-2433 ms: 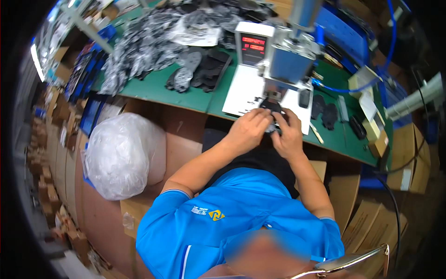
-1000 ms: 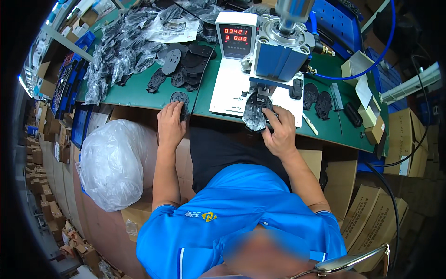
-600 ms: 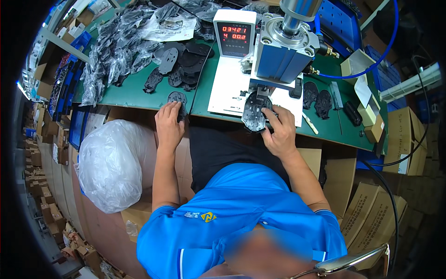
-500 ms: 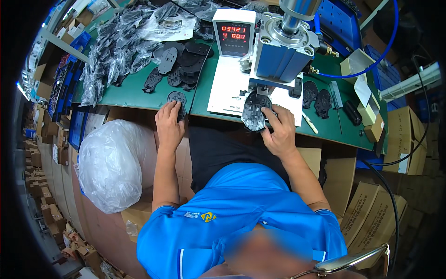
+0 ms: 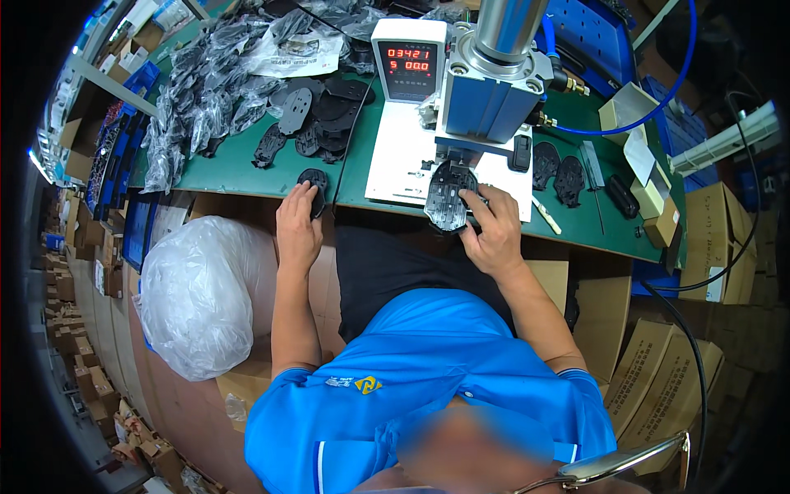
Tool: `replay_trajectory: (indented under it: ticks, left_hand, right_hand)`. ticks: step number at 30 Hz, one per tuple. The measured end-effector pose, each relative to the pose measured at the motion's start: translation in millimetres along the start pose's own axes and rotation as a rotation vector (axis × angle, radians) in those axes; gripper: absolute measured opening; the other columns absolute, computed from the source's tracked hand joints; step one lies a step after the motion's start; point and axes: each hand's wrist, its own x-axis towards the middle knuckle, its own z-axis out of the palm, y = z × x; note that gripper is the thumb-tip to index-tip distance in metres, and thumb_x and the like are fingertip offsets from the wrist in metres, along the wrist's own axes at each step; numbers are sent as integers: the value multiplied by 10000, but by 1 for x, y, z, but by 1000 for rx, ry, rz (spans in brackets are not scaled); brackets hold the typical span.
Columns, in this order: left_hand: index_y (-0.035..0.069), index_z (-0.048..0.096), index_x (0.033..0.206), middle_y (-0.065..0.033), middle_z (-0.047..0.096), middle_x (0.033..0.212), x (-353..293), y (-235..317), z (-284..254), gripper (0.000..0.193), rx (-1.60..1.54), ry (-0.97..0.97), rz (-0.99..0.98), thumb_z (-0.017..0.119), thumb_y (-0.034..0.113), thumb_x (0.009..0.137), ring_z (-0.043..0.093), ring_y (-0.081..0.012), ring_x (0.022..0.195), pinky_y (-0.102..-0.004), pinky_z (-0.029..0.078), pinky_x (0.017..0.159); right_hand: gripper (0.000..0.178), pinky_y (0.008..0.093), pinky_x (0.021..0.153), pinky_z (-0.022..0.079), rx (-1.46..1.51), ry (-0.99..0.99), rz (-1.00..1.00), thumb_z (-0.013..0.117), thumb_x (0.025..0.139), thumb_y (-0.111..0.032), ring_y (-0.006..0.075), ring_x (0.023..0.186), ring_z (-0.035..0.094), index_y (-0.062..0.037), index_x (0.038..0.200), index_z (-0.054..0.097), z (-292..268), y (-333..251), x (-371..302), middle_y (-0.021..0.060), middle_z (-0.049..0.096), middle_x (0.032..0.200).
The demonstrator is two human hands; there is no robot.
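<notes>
The right hand [image 5: 492,233] is closed on a black plastic sole-shaped part [image 5: 448,196], holding it on the white base plate [image 5: 395,160] just under the blue press head [image 5: 485,99]. The left hand [image 5: 298,226] lies palm down, fingers loosely curled over a smaller black part [image 5: 313,183] at the front edge of the green bench [image 5: 230,169]. More black parts [image 5: 317,111] are piled behind it, near the digital counter [image 5: 409,58].

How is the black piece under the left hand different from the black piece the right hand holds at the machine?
The piece under the left hand is a small black part lying flat on the green table, partly covered by fingers. The piece gripped by the right hand is a larger black plate sitting on the white base under the blue press. Both are black, flat and rounded.
</notes>
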Motion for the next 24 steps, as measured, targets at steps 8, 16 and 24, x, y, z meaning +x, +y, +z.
replay_trajectory:
  ticks: [8,16,24]
  left_hand:
    - [-19,698,1381,-241,729,1447,21,58,-37,513,-351,167,8,766,-100,880,690,-452,1363,-507,549,1177]
    - [-15,710,1356,-212,729,1452,52,152,-36,543,-436,-30,494,742,-41,814,695,-415,1386,-504,584,1174]
    - [-26,723,1370,-193,733,1455,73,182,8,469,-266,23,574,687,65,912,687,-385,1385,-484,577,1159]
  right_hand:
    - [505,522,1083,521,43,24,16,861,838,-116,440,1208,684,-54,1335,791,-2,2,3,228,722,1308]
    - [389,417,1050,557,370,168,312,748,946,-101,359,1160,734,11,1319,758,-38,11,-27,203,743,1259]
    - [422,399,1096,561,75,313,639,664,943,16,290,1243,721,0,1354,756,-116,40,-160,159,739,1326]
